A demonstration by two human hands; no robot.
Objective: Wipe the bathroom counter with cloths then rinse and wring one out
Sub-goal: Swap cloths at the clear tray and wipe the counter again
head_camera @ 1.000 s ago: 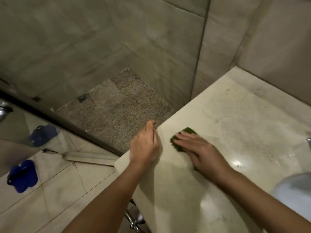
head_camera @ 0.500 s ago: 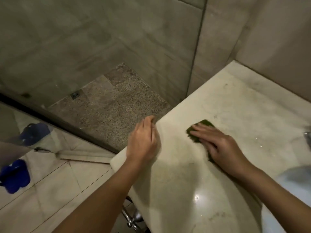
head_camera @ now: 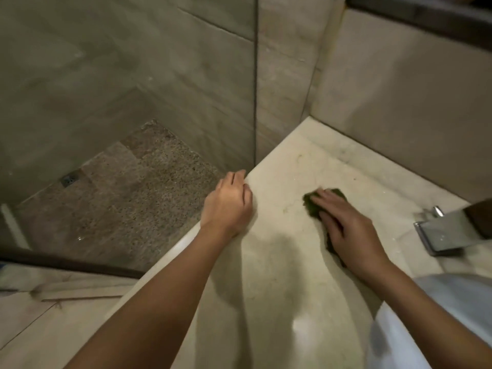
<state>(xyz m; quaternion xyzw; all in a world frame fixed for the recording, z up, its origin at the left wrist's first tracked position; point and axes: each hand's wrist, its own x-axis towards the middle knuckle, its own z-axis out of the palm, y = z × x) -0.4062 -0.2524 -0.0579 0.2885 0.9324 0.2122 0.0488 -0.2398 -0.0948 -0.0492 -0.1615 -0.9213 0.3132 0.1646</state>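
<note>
A pale marble bathroom counter (head_camera: 306, 275) fills the lower right of the view. My right hand (head_camera: 343, 227) presses flat on a dark green cloth (head_camera: 310, 205) in the middle of the counter; the cloth shows beyond my fingertips and under my palm. My left hand (head_camera: 229, 206) rests on the counter's left edge with its fingers curled over the rim, holding nothing that I can see.
A chrome faucet (head_camera: 439, 233) stands at the right. A white basin rim (head_camera: 452, 302) shows at the lower right. A glass shower screen (head_camera: 133, 102) borders the counter on the left, with a speckled shower floor (head_camera: 127, 195) behind it. Tiled walls close the back.
My right hand has slid the green cloth to the right and farther across the counter. My left hand stays on the counter's edge. The view has tilted up and right.
</note>
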